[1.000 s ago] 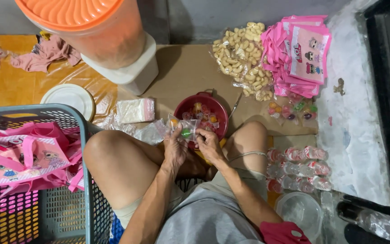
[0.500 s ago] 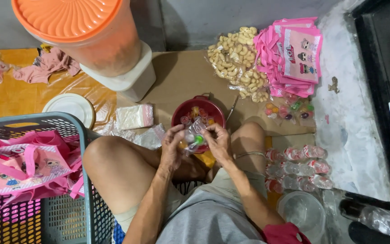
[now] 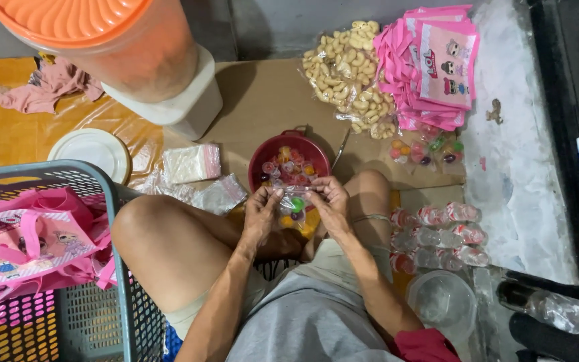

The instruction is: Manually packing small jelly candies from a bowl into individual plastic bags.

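While both hands, left hand [image 3: 261, 213] and right hand [image 3: 330, 204], pinch one small clear bag [image 3: 292, 203] (fingers pressed on its edges), one red bowl [image 3: 288, 161] sits just beyond.

There is a single view, from a camera on the seated person's head, looking almost straight down over the knees to the floor. It sits close: the left hand [image 3: 261, 213] and right hand [image 3: 330, 204] fill the centre, with the red bowl [image 3: 288, 163] just beyond them.
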